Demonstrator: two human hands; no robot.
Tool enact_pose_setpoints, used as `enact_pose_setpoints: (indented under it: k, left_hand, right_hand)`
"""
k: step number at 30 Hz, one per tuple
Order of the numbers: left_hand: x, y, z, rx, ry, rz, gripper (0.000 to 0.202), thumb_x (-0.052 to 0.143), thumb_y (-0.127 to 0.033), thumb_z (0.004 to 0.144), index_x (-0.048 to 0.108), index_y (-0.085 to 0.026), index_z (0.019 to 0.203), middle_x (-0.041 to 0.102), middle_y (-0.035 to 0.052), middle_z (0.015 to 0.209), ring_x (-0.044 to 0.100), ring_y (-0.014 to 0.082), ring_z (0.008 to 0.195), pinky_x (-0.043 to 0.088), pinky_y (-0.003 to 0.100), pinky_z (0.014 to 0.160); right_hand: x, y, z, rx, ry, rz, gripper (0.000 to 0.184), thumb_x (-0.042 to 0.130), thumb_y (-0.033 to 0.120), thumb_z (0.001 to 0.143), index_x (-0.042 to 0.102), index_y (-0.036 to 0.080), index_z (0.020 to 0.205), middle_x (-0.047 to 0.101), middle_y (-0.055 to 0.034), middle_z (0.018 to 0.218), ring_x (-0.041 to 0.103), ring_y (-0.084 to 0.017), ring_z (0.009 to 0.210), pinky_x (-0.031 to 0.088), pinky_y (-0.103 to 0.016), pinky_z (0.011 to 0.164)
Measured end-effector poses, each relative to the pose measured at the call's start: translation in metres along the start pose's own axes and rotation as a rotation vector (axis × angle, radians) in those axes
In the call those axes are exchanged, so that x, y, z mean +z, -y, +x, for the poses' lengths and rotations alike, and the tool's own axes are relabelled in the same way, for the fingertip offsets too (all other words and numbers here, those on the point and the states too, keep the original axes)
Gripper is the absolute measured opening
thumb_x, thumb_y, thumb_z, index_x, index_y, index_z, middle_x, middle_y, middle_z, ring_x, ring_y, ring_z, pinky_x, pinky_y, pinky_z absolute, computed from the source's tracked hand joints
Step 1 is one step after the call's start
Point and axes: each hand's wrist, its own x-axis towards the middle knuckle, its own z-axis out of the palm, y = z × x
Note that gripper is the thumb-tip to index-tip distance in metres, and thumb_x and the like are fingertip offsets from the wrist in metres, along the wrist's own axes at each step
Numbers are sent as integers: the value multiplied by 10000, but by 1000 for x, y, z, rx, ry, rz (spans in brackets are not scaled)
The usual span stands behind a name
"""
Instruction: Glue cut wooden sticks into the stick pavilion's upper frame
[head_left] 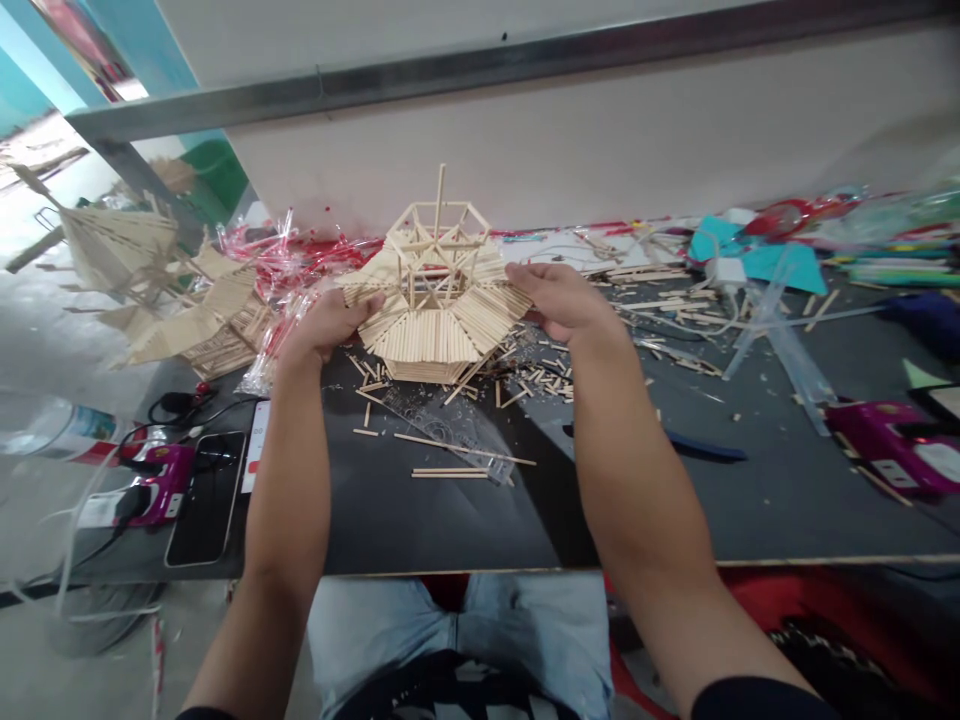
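Observation:
A model pagoda roof built of thin wooden sticks (431, 340) is held between my two hands over the dark table. Its slatted sides slope outward, and an open stick frame with one upright stick rises from its middle. My left hand (330, 318) grips the left edge, thumb on top and the other fingers mostly hidden. At the right edge, my right hand (561, 298) is closed on the roof with thumb and fingers. Below and around it lie many short cut sticks (544, 382), a clear ruler (450, 440) and several longer sticks (450, 473).
Another stick-built model (191, 310) stands at the left. Phones (206, 500) and a purple power socket (161, 485) lie near the front left; a second purple socket (892, 445) is at the right. Plastic wrappers (285, 250), glue sticks (795, 360) and dark-blue tweezers-like tool (705, 447) are about.

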Motion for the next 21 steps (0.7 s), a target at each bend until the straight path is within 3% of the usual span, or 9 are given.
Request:
enact_pose_setpoints:
  k: [3,6,12,21]
  left_hand:
    - [4,-3,-4,-15,175,-31,296,880,-229,623,674,-166,826,718,35,752,721,250,840,594,372,804]
    - [5,-7,-7,98,252,-157,408,887,-281,645,684,-170,981,760,81,978,732,247,967,600,367,884]
    - [9,-7,-3,316,241,-230,580,892,-340,688,650,-150,1179,736,139,1184,662,327,1230,533,453,1080]
    - [7,-7,2,379,242,-198,709,920,-378,659,595,-151,1247,710,147,1275,616,354,1303,499,503,1138]
  right_hand:
    - [2,6,-7,7,79,168,262,806,272,697,606,244,864,733,-43,919,714,-224,898,616,-403,853]
    - [-3,17,-18,-37,116,228,442,898,229,579,586,259,890,735,-24,942,718,-238,935,622,-405,826]
    - [-11,29,-27,-211,132,281,655,993,264,413,618,251,950,751,-22,1001,709,-270,1057,604,-454,923]
    - [-11,28,-27,-283,165,238,646,993,290,410,652,255,957,773,-33,1067,711,-278,1086,573,-484,995]
